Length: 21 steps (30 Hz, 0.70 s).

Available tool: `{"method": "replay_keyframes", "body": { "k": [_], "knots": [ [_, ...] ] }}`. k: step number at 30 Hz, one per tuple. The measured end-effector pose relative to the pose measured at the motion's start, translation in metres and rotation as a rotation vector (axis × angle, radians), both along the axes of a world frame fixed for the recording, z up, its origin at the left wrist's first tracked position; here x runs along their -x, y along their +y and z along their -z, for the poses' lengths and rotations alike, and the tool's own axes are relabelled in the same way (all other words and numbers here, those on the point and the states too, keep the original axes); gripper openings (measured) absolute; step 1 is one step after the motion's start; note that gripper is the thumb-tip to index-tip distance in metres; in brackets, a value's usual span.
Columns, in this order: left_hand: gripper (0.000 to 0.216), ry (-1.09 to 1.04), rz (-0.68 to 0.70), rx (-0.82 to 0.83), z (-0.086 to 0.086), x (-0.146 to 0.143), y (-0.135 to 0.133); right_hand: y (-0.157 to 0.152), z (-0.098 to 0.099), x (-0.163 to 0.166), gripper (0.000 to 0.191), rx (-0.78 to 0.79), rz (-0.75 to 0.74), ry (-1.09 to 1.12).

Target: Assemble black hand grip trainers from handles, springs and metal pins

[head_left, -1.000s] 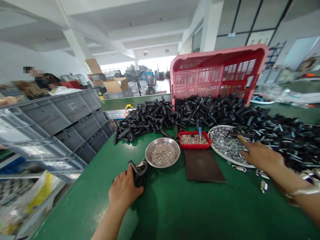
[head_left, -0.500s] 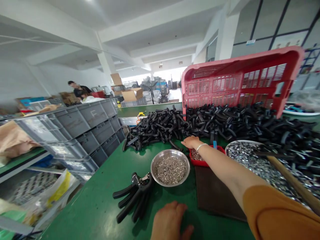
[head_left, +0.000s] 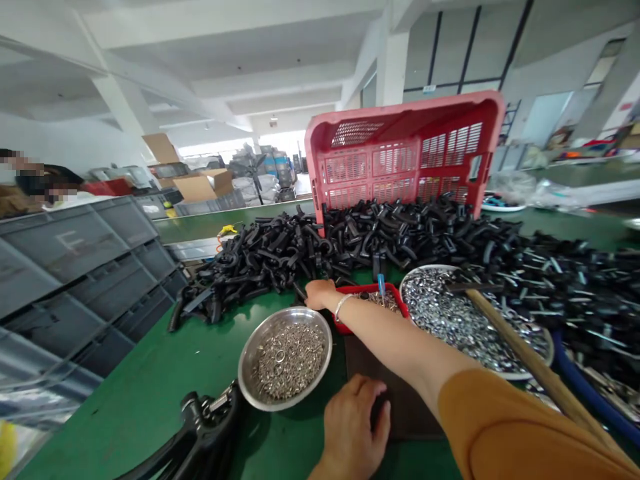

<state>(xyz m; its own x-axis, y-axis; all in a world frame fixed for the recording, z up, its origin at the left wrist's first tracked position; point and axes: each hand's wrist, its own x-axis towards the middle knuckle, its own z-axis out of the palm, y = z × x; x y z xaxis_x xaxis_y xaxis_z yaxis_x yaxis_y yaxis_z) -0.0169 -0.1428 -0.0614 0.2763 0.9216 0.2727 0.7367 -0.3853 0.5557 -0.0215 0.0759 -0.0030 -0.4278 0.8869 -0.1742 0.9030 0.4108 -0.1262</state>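
My right hand (head_left: 321,294) is stretched out to the near edge of a heap of black plastic handles (head_left: 265,250), its fingers curled down on one handle (head_left: 300,292); their tips are hidden. Beneath that wrist lies a red tray (head_left: 345,328) of small metal parts. My left hand (head_left: 354,421) hovers low over the table, thumb apart from bent fingers, with nothing in it. Between the hands and to their left stands a metal bowl (head_left: 245,373) of small silvery pieces. Black hand grips with a spring (head_left: 203,427) lie at the lower left.
A pink-red crate (head_left: 367,150) lies tipped behind the heap. At right, a hammer with a wooden handle (head_left: 530,363) rests on a white basin (head_left: 549,347) of shiny metal parts. Beneath my right arm is a dark mat (head_left: 357,363). Grey bins (head_left: 100,267) are stacked at left.
The view has swung right and closer. My left hand has moved forward to the dark mat's edge. My right hand remains at the heap, its fingers now over a handle.
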Motion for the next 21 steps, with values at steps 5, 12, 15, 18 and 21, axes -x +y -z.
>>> {"method": "replay_keyframes", "body": {
  "k": [5, 12, 15, 18, 21],
  "knots": [
    [0.023, -0.007, 0.058, -0.047, 0.004, 0.006, 0.0, -0.002, -0.011, 0.019, 0.033, -0.189, 0.033, 0.173],
    [0.025, -0.082, 0.09, -0.044, 0.004, 0.01, 0.001, 0.034, -0.04, -0.097, 0.032, -0.394, 0.48, 0.134],
    [0.024, -0.094, 0.085, -0.029, 0.002, 0.01, 0.002, 0.047, -0.041, -0.17, 0.041, -0.419, 0.716, 0.078],
    [0.023, -0.1, 0.091, -0.005, -0.001, 0.009, 0.002, 0.051, -0.034, -0.212, 0.037, -0.355, 0.781, 0.07],
    [0.022, -0.094, 0.095, 0.025, -0.004, 0.009, 0.002, 0.047, -0.026, -0.219, 0.031, -0.309, 0.715, 0.077]
  ]
}}
